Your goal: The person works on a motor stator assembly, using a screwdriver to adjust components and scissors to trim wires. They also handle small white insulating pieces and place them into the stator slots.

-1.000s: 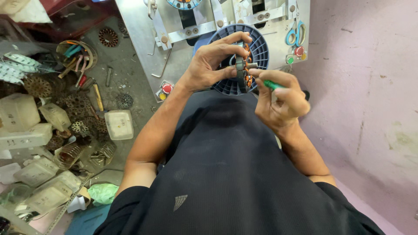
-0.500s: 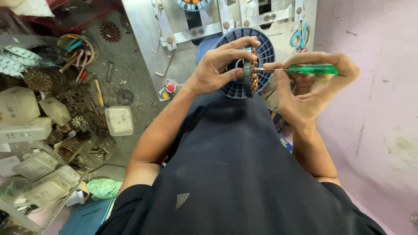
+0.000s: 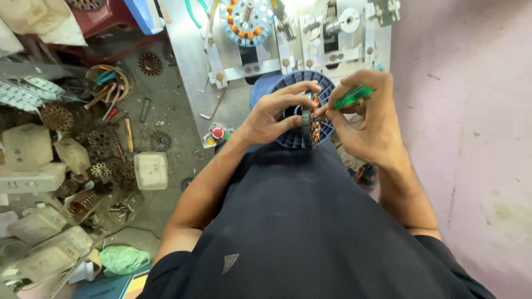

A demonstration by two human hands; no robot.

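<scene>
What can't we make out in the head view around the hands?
- Tip of the green-handled tool: hidden behind the right hand and the wound stator.
- Stator face: seen edge-on, so the windings are too small to count.
- Blue spool: mostly covered by the left hand.
- Machine at the top: cut off by the frame edge.
- Lap and floor below the hands: blocked by the dark shirt.
</scene>
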